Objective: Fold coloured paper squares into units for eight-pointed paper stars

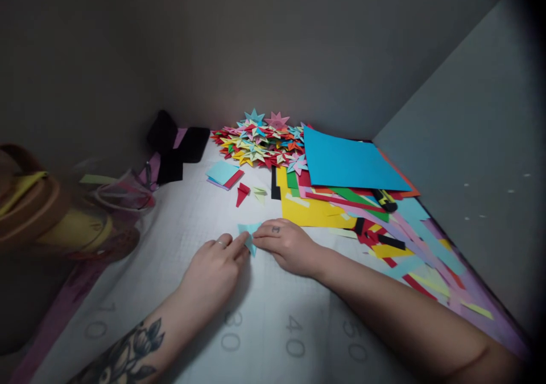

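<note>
My left hand (215, 265) and my right hand (286, 245) rest on a white cutting mat (264, 316) with printed numbers. Both pinch a small light blue folded paper piece (248, 234) between their fingertips, pressing it against the mat. The left hand wears a ring, and its forearm is tattooed. A red folded piece (242, 193) and a pale green piece (259, 193) lie just beyond the hands.
A pile of several coloured paper stars (260, 142) sits at the back. Coloured sheets, a big blue one (350, 162) on top, and paper strips (409, 242) spread along the right. A yellow-black cutter (385, 200) lies on them. Containers (63, 213) stand left.
</note>
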{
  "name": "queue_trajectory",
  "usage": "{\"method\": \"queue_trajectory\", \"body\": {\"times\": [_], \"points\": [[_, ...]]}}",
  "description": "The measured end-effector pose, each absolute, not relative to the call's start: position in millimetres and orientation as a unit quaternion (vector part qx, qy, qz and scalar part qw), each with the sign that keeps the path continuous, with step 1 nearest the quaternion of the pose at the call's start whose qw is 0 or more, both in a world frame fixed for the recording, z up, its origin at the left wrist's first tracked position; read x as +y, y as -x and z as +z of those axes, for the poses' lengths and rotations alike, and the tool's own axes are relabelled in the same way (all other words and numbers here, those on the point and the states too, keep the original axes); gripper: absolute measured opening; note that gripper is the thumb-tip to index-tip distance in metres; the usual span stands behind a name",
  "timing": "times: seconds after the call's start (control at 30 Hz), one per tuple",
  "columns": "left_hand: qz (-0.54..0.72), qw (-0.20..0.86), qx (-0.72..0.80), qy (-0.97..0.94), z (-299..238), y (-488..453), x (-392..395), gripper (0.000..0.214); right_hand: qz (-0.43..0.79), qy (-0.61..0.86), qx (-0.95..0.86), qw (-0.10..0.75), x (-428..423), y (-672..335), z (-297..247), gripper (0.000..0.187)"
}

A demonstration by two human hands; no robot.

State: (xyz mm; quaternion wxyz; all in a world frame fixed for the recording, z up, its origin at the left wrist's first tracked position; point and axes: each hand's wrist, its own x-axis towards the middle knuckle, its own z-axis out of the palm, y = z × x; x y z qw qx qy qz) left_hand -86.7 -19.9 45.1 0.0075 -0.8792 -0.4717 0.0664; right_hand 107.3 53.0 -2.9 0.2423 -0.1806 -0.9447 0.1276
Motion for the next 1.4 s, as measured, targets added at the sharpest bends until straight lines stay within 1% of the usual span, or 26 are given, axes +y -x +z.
{"method": "queue_trajectory", "body": {"times": [0.2, 0.33, 0.57, 0.73, 0.87, 1.03, 1.17, 1.3, 1.4], "points": [[-0.047, 0.005, -0.398, 0.916, 35, 100, -10, 0.017, 0.118, 0.151, -0.953, 0.236, 56, -111, -5, 0.026], [-0.117, -0.031, -0.392, 0.912, 26, 111, -2, 0.017, 0.133, 0.134, -0.956, 0.223, 55, -110, -5, 0.028], [-0.177, -0.13, -0.396, 0.892, 14, 120, 9, 0.017, 0.124, 0.124, -0.962, 0.211, 54, -108, -2, 0.025], [-0.175, -0.153, -0.411, 0.882, 21, 126, 10, 0.016, 0.086, 0.138, -0.972, 0.167, 45, -102, 0, 0.029], [-0.165, -0.198, -0.441, 0.86, 26, 128, 11, 0.014, 0.083, 0.128, -0.975, 0.159, 40, -100, 1, 0.03], [-0.189, -0.233, -0.453, 0.839, 25, 129, 14, 0.015, 0.087, 0.119, -0.98, 0.133, 43, -105, 3, 0.029], [-0.183, -0.242, -0.458, 0.835, 25, 127, 17, 0.017, 0.107, 0.109, -0.98, 0.13, 44, -109, 3, 0.03], [-0.166, -0.229, -0.467, 0.838, 26, 122, 22, 0.016, 0.146, 0.104, -0.973, 0.147, 44, -110, 1, 0.033], [-0.162, -0.224, -0.472, 0.837, 26, 119, 24, 0.016, 0.15, 0.101, -0.972, 0.151, 44, -109, 2, 0.033]]}}
